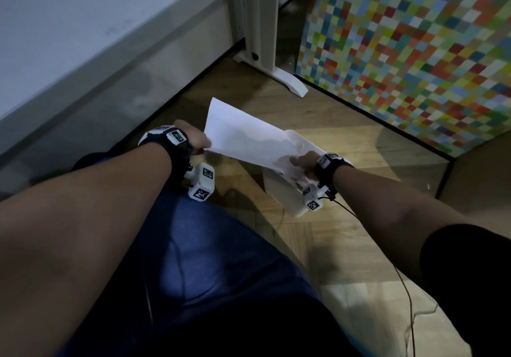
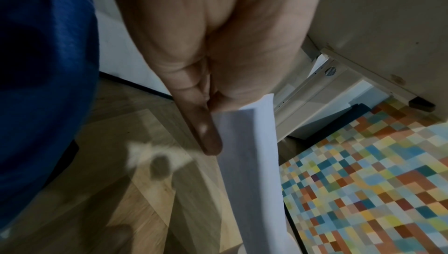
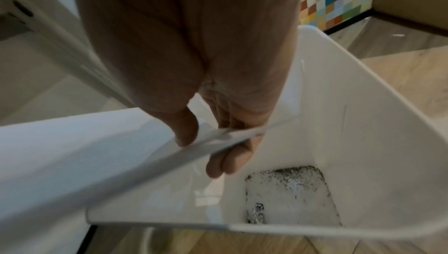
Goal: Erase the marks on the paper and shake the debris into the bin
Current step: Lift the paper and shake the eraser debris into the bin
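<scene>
A white sheet of paper point(image 1: 243, 132) is held tilted over a white bin point(image 1: 279, 190) that stands on the wooden floor. My left hand point(image 1: 199, 139) pinches the sheet's left edge; in the left wrist view the paper point(image 2: 252, 154) runs away from the thumb point(image 2: 206, 133). My right hand point(image 1: 302, 160) grips the lower right corner above the bin's mouth. In the right wrist view the thumb point(image 3: 186, 127) lies on top of the paper point(image 3: 84, 162) and fingers curl beneath it. Dark eraser debris point(image 3: 288, 181) lies on the bin's point(image 3: 363, 143) bottom.
A white desk point(image 1: 83, 25) stands to the left, with its leg and foot point(image 1: 279, 77) on the floor just beyond the paper. A panel of coloured squares point(image 1: 414, 47) closes the right side. My blue-trousered legs point(image 1: 207, 260) are below; a thin cable point(image 1: 406, 287) trails on the floor.
</scene>
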`<control>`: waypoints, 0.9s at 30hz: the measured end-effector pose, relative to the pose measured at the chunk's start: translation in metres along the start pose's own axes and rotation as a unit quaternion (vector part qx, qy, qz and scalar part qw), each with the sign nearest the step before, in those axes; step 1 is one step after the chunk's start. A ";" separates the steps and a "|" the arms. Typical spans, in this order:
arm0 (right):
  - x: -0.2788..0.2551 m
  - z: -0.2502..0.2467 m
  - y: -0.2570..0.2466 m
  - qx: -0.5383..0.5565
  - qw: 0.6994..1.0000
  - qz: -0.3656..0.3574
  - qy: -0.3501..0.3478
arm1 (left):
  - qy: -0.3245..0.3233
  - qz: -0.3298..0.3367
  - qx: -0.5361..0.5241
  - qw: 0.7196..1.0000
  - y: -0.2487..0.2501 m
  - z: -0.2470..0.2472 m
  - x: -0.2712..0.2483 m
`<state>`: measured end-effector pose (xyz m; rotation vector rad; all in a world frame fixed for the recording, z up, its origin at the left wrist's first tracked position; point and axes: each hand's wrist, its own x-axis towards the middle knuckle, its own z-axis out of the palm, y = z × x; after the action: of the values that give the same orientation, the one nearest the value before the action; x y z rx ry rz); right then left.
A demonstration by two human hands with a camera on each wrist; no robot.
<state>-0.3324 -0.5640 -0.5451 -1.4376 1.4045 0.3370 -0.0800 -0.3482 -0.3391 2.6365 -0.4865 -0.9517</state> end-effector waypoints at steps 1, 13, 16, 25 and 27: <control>-0.006 -0.001 -0.002 -0.038 0.999 -0.013 0.013 | 0.006 -0.004 0.003 1.000 -0.001 0.000 0.001; -0.074 -0.058 -0.020 -0.162 0.983 -0.054 0.072 | 0.009 0.023 -0.017 1.000 0.013 -0.017 -0.054; -0.092 -0.088 -0.026 -0.208 0.972 -0.091 0.053 | -0.002 0.051 -0.039 0.998 0.030 -0.023 -0.089; -0.266 -0.222 -0.073 -0.093 0.962 -0.186 0.179 | -0.040 0.231 -0.221 0.946 0.114 -0.094 -0.197; -0.319 -0.231 -0.101 -0.038 0.957 -0.222 0.181 | -0.005 0.252 -0.263 0.931 0.117 -0.136 -0.216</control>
<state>-0.4364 -0.5940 -0.1526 -1.8972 1.3076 -0.1723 -0.1717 -0.3440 -0.0735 1.8955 -0.7432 -0.7879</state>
